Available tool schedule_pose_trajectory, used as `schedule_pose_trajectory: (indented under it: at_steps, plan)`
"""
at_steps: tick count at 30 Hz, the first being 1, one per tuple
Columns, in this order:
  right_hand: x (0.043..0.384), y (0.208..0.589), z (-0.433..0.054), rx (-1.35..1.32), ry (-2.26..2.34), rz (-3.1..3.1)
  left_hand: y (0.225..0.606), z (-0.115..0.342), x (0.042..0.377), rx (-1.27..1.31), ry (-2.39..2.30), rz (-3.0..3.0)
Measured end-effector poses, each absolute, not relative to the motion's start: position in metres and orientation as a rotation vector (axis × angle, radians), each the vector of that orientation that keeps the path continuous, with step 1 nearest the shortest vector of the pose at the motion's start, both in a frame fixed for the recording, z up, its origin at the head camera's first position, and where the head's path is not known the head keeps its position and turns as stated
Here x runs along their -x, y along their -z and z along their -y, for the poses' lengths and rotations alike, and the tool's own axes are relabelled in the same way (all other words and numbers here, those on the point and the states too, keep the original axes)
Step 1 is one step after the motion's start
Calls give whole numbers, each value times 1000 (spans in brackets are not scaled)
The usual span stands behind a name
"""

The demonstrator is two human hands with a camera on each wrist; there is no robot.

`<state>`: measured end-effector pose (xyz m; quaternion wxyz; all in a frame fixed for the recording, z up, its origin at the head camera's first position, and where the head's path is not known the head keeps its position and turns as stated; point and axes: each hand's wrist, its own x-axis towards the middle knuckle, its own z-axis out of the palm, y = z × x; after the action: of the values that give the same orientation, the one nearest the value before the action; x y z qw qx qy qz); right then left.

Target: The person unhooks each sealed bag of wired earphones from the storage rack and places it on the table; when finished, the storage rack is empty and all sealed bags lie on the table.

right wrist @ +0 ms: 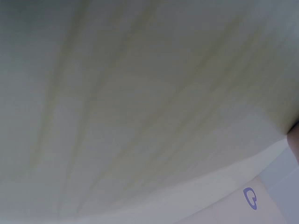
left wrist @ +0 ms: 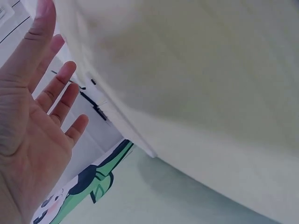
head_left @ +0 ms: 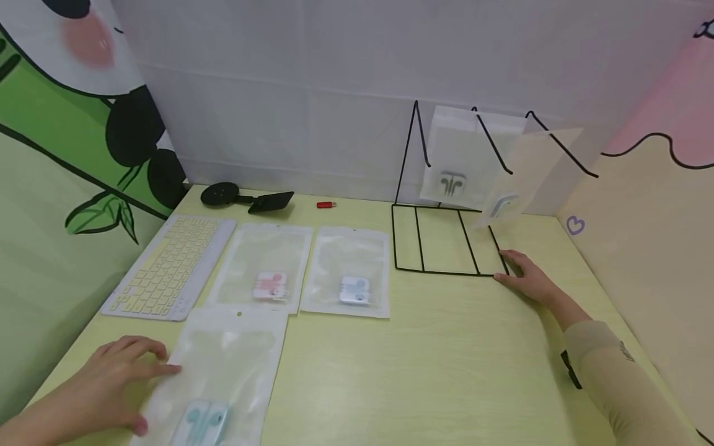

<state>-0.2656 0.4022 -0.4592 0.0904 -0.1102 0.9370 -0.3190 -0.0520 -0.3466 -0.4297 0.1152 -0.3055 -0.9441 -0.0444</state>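
My left hand is at the left edge of a clear-fronted pouch, its index fingertip on that edge and its thumb lower down. Inside the pouch lies a case of teal earphones. In the left wrist view the same hand shows its palm with fingers spread loosely. My right hand touches the front right corner of a black wire rack, thumb at the front bar and fingers along the side bar. Only a sliver of it shows in the right wrist view.
A pouch with dark earphones and another pouch hang on the rack. Two pouches, one with pink earphones, one with blue, lie mid-table. Behind are a white keyboard, a black folding stand and a red USB stick.
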Motion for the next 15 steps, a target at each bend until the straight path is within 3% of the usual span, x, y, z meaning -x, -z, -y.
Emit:
schedule_pose_trajectory:
  at_steps: [15]
  plan:
    - [265, 459, -401, 336, 947, -2795, 344, 293, 106, 1108, 318, 2584]
